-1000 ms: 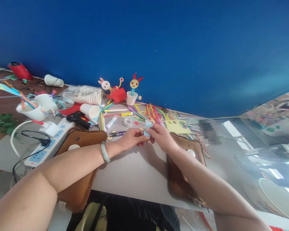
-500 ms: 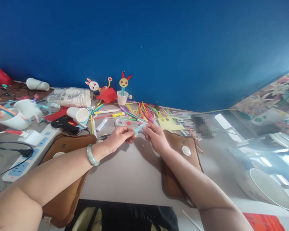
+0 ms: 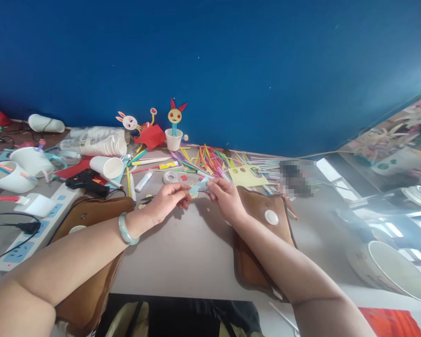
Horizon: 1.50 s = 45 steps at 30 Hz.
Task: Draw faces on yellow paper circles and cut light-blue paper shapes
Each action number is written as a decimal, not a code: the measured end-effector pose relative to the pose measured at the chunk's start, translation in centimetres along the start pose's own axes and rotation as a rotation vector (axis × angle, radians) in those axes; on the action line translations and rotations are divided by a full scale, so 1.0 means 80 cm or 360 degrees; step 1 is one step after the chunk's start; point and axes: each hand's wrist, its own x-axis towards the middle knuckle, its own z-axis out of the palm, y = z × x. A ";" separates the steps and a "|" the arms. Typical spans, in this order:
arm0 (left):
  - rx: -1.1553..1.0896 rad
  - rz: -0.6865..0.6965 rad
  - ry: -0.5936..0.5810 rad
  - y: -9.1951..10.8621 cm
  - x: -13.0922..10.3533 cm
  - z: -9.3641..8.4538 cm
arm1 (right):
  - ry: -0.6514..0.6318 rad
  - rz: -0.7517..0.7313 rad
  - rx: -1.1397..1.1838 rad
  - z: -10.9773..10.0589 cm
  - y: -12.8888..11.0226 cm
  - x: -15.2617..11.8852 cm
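Note:
A small light-blue paper piece (image 3: 199, 187) is stretched between my two hands above the middle of the table. My left hand (image 3: 171, 201), with a jade bangle on its wrist, pinches the left end. The right end is pinched between the thumb and fingers of my right hand (image 3: 224, 196). Just behind the hands lie a tape roll (image 3: 170, 177), a yellow sheet with round holes (image 3: 247, 176) and many coloured pipe cleaners (image 3: 210, 159). Small cut-outs (image 3: 146, 200) lie left of my left hand.
Brown padded cushions (image 3: 257, 252) lie under both forearms. At left are a power strip (image 3: 56, 215), a black glue gun (image 3: 87, 181) and paper cups (image 3: 107, 167). A potted paper figure (image 3: 174, 139) stands by the blue wall (image 3: 210, 70). A white bowl (image 3: 400, 271) is at right.
The view has shifted slightly. My hands have moved a little apart, and more of the light-blue paper shows between them.

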 end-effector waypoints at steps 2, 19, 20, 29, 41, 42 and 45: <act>-0.0016 -0.0018 0.0019 0.000 -0.001 0.000 | 0.0048 -0.0060 -0.0080 0.001 -0.001 -0.003; 0.0069 0.0111 -0.0033 0.008 -0.007 -0.003 | -0.0337 -0.1365 -0.1425 -0.003 0.022 -0.018; 0.0060 0.0120 -0.0024 0.008 -0.007 -0.004 | -0.0325 -0.1350 -0.1393 -0.002 0.021 -0.018; 0.0011 0.0007 -0.0002 0.007 -0.007 -0.003 | -0.0041 -0.0812 -0.0989 0.006 0.000 -0.028; 0.0208 -0.0044 -0.0178 0.000 -0.007 -0.001 | -0.0122 -0.0148 -0.0315 0.014 -0.009 -0.019; 0.0222 -0.0051 -0.0207 0.001 -0.007 -0.001 | -0.0109 -0.0142 -0.0310 0.014 -0.010 -0.018; 0.0252 -0.0072 -0.0272 0.004 -0.010 0.000 | -0.0111 -0.0135 -0.0282 0.013 -0.009 -0.017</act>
